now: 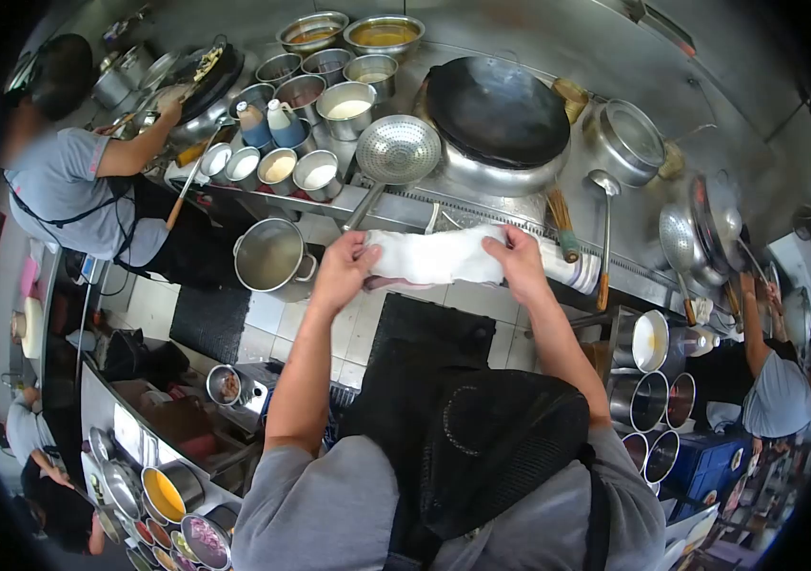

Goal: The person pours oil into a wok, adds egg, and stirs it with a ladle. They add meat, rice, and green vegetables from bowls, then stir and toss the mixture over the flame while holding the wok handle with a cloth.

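L hand (344, 269) & R hand (517, 262) fingers closed on white cloth (436, 256) ends, stretched btwn them; wok (496, 119) just beyond fingertips.

Wok (497, 112) stood straight ahead, strainer (396, 149) and pot (271, 254) crowded left, ladle (604, 217) right; floor mat (429, 328) below lay open.

No text, label, brand, number or sign can be read anywhere in this view. The apron (491, 447) carries a faint curved mark on its dark front, but it is too blurred to make out as letters. The squeeze bottles (267, 122) among the steel containers show no legible labels, and the white cloth (434, 257) and the wok (498, 109) bear no markings that can be read.
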A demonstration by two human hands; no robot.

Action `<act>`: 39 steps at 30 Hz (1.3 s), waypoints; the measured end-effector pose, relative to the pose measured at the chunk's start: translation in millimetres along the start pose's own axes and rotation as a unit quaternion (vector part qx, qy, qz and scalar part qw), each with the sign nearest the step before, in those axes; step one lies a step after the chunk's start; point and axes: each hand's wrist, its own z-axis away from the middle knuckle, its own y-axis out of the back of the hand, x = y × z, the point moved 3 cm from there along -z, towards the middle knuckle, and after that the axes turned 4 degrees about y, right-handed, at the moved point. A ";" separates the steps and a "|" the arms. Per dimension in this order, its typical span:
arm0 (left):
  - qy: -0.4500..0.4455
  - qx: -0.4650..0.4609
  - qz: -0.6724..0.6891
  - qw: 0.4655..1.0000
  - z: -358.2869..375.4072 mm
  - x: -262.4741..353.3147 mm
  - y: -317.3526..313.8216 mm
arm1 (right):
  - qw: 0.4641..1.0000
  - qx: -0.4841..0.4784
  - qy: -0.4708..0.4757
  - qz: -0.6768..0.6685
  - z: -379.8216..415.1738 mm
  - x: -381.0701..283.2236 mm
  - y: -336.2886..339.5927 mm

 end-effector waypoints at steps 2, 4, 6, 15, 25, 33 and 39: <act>0.019 -0.013 0.090 0.996 4.1 11.2 -32.3 | 0.996 -0.020 -0.018 0.085 1.5 -12.9 -28.8; 0.027 -0.047 0.110 0.992 3.3 10.3 -55.4 | 0.990 -0.134 -0.043 -0.009 16.0 -17.3 -68.0; -0.005 -0.025 0.062 0.998 6.1 13.0 -58.9 | 0.987 -0.160 0.001 -0.016 25.6 -24.5 -81.9; 0.046 -0.070 0.140 0.987 4.7 -1.5 -45.2 | 0.986 -0.141 -0.057 -0.074 20.5 9.0 -30.4; 0.184 -0.191 0.292 0.919 -2.0 -43.2 -32.8 | 0.966 -0.086 -0.144 -0.197 27.6 48.9 -26.7; 0.149 -0.112 0.391 0.901 -5.4 -22.0 -79.0 | 0.977 0.008 0.055 0.208 18.8 -13.6 -50.3; 0.165 -0.078 0.371 0.910 -25.1 -25.2 -107.3 | 0.951 -0.148 0.090 0.255 18.1 -33.1 -67.4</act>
